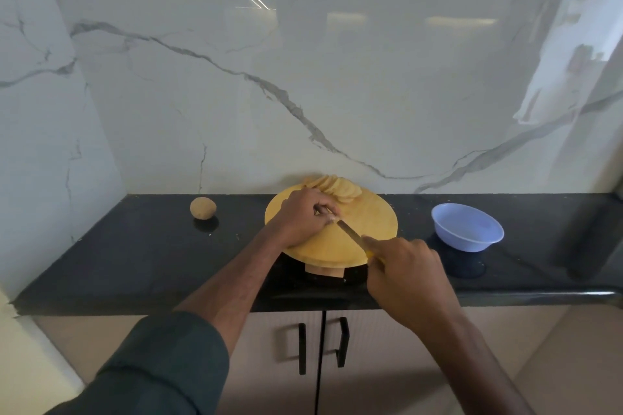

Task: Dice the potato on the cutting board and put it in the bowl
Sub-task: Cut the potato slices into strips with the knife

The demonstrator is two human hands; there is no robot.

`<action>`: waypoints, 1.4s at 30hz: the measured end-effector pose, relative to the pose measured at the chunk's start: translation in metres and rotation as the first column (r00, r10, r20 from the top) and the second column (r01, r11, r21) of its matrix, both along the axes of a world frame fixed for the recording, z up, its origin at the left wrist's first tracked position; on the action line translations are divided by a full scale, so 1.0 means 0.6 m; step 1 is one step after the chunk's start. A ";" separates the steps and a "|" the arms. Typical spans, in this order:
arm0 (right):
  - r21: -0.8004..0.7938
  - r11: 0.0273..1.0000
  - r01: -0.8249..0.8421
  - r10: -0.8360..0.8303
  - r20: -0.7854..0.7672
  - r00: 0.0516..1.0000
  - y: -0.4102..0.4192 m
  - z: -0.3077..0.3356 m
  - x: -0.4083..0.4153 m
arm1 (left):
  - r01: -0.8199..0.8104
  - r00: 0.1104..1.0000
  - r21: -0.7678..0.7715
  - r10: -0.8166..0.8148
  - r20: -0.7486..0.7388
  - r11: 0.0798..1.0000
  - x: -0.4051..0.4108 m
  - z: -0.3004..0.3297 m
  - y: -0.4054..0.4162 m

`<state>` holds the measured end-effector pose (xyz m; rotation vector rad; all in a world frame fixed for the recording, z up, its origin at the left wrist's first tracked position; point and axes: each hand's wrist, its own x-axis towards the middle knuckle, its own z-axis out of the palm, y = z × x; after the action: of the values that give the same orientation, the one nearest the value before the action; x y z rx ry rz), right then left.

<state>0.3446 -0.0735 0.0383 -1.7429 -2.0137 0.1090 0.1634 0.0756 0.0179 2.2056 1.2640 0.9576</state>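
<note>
On the round cutting board (367,212), the left hand (303,216) curls its fingers over a small potato piece (333,220), mostly hidden. The right hand (404,276) grips the knife (352,233), blade touching that piece. Potato slices (338,190) lie at the board's far edge. The bowl (467,226) sits right of the board, a whole potato (202,208) left of it.

A black polished bench (135,253) is seen along a marble-patterned wall. Directly on it are set: a whole unpeeled potato (202,208) at left, well apart from a round wooden cutting board (367,212) at centre, and a pale blue bowl (467,227) at right, near the board.
</note>
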 end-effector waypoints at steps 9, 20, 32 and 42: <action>0.072 0.997 0.038 -0.034 -0.059 0.998 0.044 -0.002 -0.028 | -0.072 0.988 -0.043 0.077 0.135 0.996 -0.007 0.004 -0.011; 0.080 0.997 0.023 -0.020 -0.033 0.999 0.075 -0.031 -0.049 | -0.095 0.986 -0.066 0.103 0.130 0.993 -0.004 0.005 -0.006; 0.073 0.997 0.026 -0.028 0.022 0.999 0.084 -0.035 -0.053 | -0.041 0.996 -0.040 0.044 0.078 0.998 -0.002 0.008 -0.006; 0.014 1.000 -0.024 0.023 0.093 0.995 0.043 -0.029 -0.034 | -0.037 0.999 -0.007 0.037 -0.014 0.999 0.002 0.013 -0.007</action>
<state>0.3240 -0.0477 0.0207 -1.7447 -2.0954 0.0210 0.1647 0.0716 0.0258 2.1937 1.3170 0.9516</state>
